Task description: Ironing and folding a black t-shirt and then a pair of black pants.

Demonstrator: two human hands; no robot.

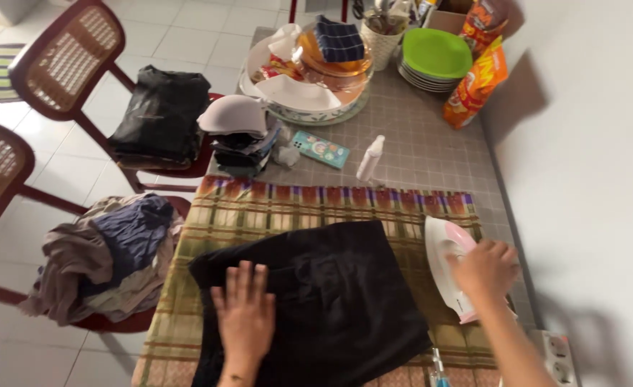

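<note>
A black garment (331,287) lies spread on a plaid cloth (273,204) that covers the near end of the table. My left hand (245,315) rests flat on the garment's left part, fingers apart. My right hand (485,271) grips the handle of a white and pink clothes iron (442,261), which stands on its heel at the right edge of the plaid cloth, just beside the garment.
A small white spray bottle (370,158) and a phone (320,149) lie beyond the cloth. Folded clothes (241,140), a dish tray (295,93), green plates (435,54) and snack bags (474,86) fill the far table. Chairs at left hold black folded clothes (160,115) and crumpled laundry (108,254). A power strip (557,355) sits lower right.
</note>
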